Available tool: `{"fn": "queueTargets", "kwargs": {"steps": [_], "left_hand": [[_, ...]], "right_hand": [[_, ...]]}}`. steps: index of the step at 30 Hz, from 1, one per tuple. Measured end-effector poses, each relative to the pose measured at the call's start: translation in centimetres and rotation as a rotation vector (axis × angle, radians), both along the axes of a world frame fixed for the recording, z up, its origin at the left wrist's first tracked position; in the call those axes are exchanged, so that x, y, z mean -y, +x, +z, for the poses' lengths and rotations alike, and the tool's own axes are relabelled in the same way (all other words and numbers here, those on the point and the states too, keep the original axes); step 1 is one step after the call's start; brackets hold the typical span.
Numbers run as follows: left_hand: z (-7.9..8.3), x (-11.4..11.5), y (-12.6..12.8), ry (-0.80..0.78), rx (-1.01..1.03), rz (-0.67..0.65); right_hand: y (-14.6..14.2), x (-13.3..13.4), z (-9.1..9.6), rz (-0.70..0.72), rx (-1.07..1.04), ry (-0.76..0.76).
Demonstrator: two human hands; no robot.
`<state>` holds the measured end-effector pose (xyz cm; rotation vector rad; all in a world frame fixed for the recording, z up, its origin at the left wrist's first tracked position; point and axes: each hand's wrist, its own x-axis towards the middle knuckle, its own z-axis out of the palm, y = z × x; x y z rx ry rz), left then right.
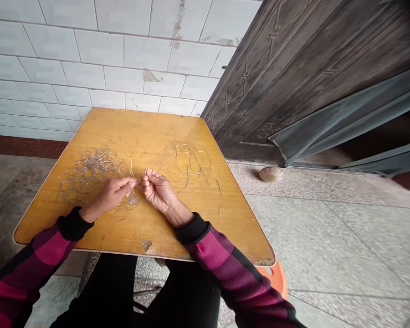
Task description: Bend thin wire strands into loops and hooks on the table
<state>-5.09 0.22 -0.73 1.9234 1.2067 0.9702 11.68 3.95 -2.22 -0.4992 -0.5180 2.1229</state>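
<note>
Over the middle of the wooden table, my left hand (112, 193) pinches a thin wire (131, 167) between thumb and fingers. One end of it sticks up above the grip, and a small tangle of loops (132, 201) shows just below. My right hand (161, 193) is close beside, its fingers curled and thumb pressed to them, at the same wire; the exact grip is partly hidden. A heap of looped thin wires (92, 167) lies beyond my left hand. To the right of my right hand, several longer looped wire pieces (191, 166) are spread out.
The yellow wooden table (146, 130) has a chipped spot (146, 245) at its near edge. Behind it stands a white tiled wall (112, 50). A dark carved door (259, 82) with a grey curtain (314, 127) is at right. An orange stool (279, 278) shows under the near right corner.
</note>
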Motion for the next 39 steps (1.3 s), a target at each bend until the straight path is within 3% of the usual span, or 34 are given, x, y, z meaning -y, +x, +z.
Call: {"fn": "queueTargets", "kwargs": {"steps": [6,9,11,14,17,20,25,28,32,36,39], "left_hand": [[0.2,0.2,-0.4,0.080,-0.158,0.027],[0.3,0.1,-1.0,0.119,-0.187,0.073],[0.5,-0.1,-1.5,0.074,-0.114,0.069],[0.7,-0.1,-2.1,-0.135,0.139,0.012],[0.8,-0.1,-2.2,-0.328,0.368,0.019],[1.0,-0.1,-2.0,-0.423,0.466,0.019],[0.9,-0.2,-2.1,-0.449,0.586,0.003],[0.8,-0.3,-2.1,-0.444,0.674,0.020],[0.6,-0.5,-2.2,-0.490,0.720,0.011],[1.1,-0.6,-2.5,-0.492,0.743,0.010],[1.7,-0.5,-3.2,-0.493,0.648,-0.009]], "right_hand": [[1.2,-0.7,1.1,0.023,0.021,-0.021],[2.7,-1.3,2.0,-0.009,0.079,0.075],[3.8,-1.8,2.6,-0.099,0.124,0.155],[4.9,-2.4,3.1,-0.206,0.161,0.187],[5.1,-2.8,3.0,-0.239,0.174,0.187],[5.2,-3.0,2.9,-0.244,0.134,0.190],[5.8,-3.1,3.1,-0.264,0.137,0.259],[5.4,-2.4,3.2,-0.349,0.249,0.428],[4.7,-1.4,3.6,-0.306,0.369,0.626],[6.2,-2.2,4.4,-0.487,0.304,0.524],[8.1,-3.1,5.0,-0.488,0.234,0.463]]}}
